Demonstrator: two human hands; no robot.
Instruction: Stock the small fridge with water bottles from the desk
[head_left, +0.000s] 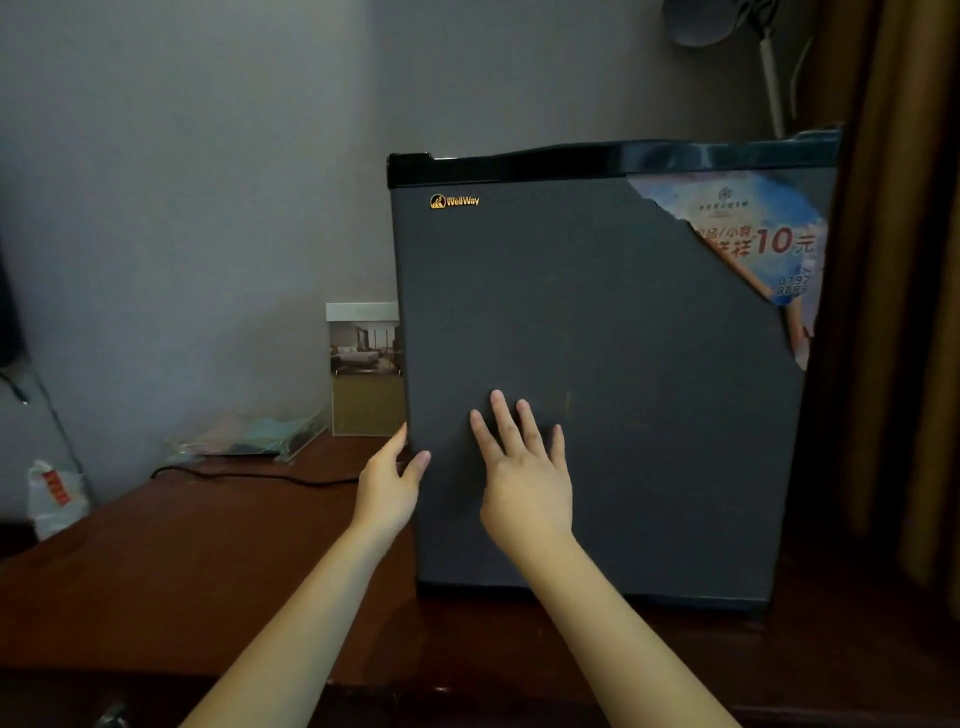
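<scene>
the wellway mini fridge (623, 162) stands shut on the wooden surface (208, 571); no water bottles are in view. the left hand (387, 488) pinches the left edge of the door (649, 415), thumb in front and fingers hooked behind, while the right hand (527, 483) lies flat and spread on the panel. pull from that edge, lifting the right palm off so it doesn't hold the door closed.

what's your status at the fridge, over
Left hand grips fridge door at its left edge. Right hand flat on the door front. Door looks shut; desk bare right before it.
</scene>
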